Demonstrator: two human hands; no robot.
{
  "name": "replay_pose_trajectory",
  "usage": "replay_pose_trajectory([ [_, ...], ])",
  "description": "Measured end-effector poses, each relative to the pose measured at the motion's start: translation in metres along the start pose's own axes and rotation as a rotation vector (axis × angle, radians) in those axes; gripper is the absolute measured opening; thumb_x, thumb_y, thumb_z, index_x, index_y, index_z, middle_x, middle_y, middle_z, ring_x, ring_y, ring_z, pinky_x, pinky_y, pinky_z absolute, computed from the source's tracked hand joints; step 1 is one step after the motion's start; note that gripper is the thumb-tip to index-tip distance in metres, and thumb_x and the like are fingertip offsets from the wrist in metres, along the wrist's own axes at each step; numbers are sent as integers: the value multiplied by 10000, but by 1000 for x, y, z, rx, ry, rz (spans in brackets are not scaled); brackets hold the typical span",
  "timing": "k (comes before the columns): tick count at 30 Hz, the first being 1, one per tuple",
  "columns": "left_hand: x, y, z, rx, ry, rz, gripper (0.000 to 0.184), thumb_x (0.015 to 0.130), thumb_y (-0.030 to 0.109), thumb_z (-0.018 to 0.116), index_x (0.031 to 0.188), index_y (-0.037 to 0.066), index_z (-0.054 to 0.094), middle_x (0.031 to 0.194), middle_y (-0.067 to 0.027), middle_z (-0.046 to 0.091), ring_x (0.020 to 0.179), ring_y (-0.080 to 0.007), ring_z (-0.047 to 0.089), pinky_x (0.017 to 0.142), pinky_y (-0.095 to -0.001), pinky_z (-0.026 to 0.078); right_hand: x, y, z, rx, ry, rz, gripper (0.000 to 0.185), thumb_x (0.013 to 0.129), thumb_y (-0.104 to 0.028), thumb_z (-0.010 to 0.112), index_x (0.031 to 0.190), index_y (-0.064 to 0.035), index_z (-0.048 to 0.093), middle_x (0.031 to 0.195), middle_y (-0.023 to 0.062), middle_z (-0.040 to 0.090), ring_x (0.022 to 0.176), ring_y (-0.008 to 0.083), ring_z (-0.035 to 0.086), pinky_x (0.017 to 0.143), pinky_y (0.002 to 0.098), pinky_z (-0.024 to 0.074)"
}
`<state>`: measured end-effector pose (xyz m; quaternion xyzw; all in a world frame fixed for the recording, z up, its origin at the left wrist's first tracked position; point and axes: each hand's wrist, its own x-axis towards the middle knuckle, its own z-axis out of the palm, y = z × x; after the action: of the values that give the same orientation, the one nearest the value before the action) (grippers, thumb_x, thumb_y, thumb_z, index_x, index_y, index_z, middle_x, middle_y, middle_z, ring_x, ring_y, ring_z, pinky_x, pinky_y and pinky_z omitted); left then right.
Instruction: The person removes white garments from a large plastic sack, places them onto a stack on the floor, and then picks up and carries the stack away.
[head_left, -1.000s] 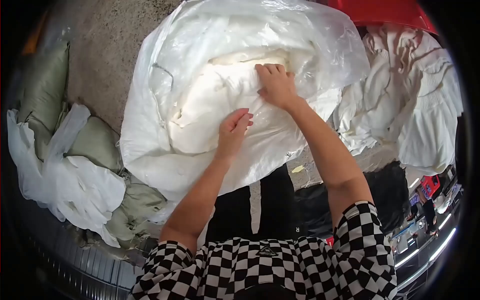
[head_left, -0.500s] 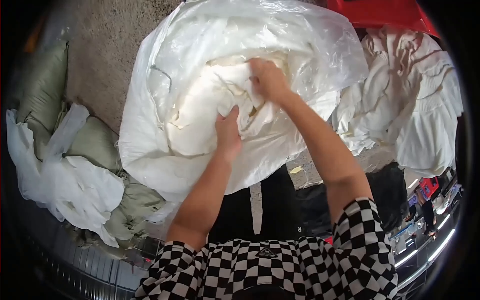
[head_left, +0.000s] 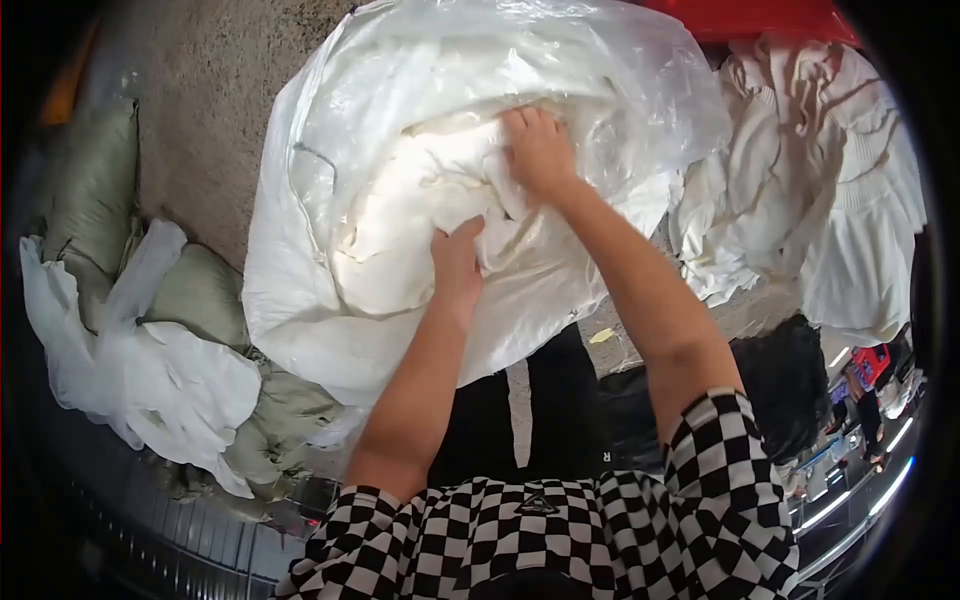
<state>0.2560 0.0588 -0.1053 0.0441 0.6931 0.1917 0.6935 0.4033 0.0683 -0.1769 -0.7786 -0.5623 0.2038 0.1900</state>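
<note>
Rough concrete floor underneath. Left hand on white cloth inside big plastic bag; spread a bit, tips hidden, can't tell if gripping. Right hand deeper in, bent over same cloth; can't tell grip either. White clothes crowd right side, green sacks left. Open floor past bag's upper left edge. Red tub on top, cut off.

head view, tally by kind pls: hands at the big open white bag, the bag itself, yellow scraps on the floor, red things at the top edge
Hands: 2 (left hand, right hand)
Open white bag: 1
Yellow scrap: 1
Red thing at the top edge: 1
Total: 5
</note>
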Motion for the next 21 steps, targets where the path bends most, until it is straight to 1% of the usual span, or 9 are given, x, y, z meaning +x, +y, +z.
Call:
replay_pose_trajectory([
  [3,3,-4,-12,-80,-17,12,404,779,39,572,1152,9,420,1101,-97,506,1007,-220,519,834,-346,453,2,4,-1,-41,-204,68,272,674,-90,588,944,-86,560,830,86,568,860,277,536,781,379,411],
  [6,-13,20,-2,-325,-167,-160,464,764,38,597,1190,9,417,1111,-105,524,978,-225,538,816,-331,459,-45,-32,-37,109,-281,-149,215,675,-109,580,889,-104,562,790,83,549,815,269,550,689,376,443],
  [10,-23,25,3,220,86,-92,476,753,40,601,1194,15,423,1113,-110,530,962,-230,542,794,-361,470,-92,-62,-77,581,-644,-147,141,709,-109,557,848,-82,564,781,109,550,762,267,562,669,372,454],
  [12,-20,12,-14,142,26,-35,470,750,28,596,1188,9,426,1100,-112,535,955,-230,545,781,-358,475,-73,-43,-63,697,-810,-27,181,723,-68,563,903,-72,580,849,111,584,768,254,579,677,356,467],
  [13,-20,7,-21,108,-4,-11,468,749,22,593,1186,6,427,1094,-113,537,951,-230,546,774,-356,478,-44,-45,-71,665,-780,297,157,756,-99,561,909,-66,578,877,125,594,756,269,587,678,353,466],
  [14,-25,6,-22,83,4,-40,431,762,-9,574,1167,0,427,1099,-126,528,965,-238,550,812,-348,474,-34,-25,-44,453,-401,63,164,744,-95,547,902,-66,580,861,135,594,777,280,583,667,362,465],
  [16,-25,-7,-33,109,-19,16,425,764,-10,574,1163,-2,428,1096,-127,530,967,-233,550,810,-341,474,0,-3,-19,-49,-261,52,297,709,-61,522,1006,-62,528,975,139,559,965,302,511,837,390,399],
  [18,-32,-16,-39,89,-36,91,408,772,-5,572,1156,-2,434,1081,-122,540,956,-222,556,809,-326,473,-1,33,19,-171,-239,134,268,759,-116,485,1020,-65,517,993,143,566,963,315,515,860,399,389],
  [21,-37,-28,-56,83,-15,29,419,775,-19,557,1171,3,422,1095,-118,534,963,-216,552,814,-321,468,4,24,5,31,-614,304,234,765,-136,488,984,-65,532,889,164,602,852,317,566,783,397,433],
])
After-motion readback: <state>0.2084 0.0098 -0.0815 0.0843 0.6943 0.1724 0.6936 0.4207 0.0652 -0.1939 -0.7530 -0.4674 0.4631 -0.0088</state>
